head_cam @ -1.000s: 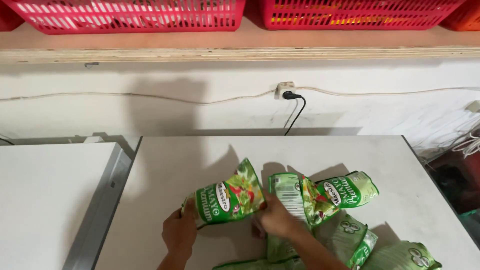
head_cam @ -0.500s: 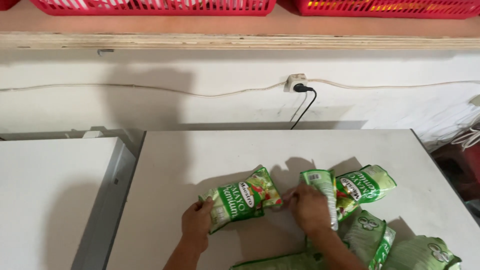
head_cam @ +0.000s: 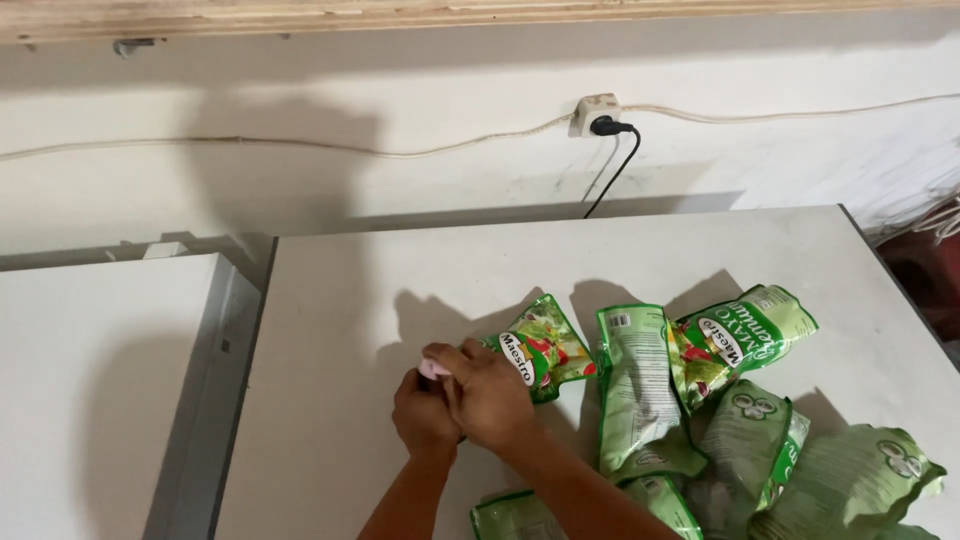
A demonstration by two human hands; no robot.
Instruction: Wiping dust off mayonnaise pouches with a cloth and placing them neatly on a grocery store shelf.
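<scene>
We grip a glossy green pouch (head_cam: pixel 535 350) at its pink cap (head_cam: pixel 433 369) with both hands, left hand (head_cam: pixel 423 412) beneath right hand (head_cam: pixel 490 395). It lies flat on the smooth white table (head_cam: pixel 400 290), just beside crinkled matching pouches (head_cam: pixel 700 410).

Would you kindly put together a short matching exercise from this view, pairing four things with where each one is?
Things:
1. green pouch with picture side up
2. black plug
3. pouch lying back side up
4. second white table

Places:
A. on the wall socket above the table
B. left of the main table, across a gap
C. under both hands, the left hand and the right hand, at its left end
D. just right of the held pouch, among the pile

Pairs: 1-C, 2-A, 3-D, 4-B
</scene>
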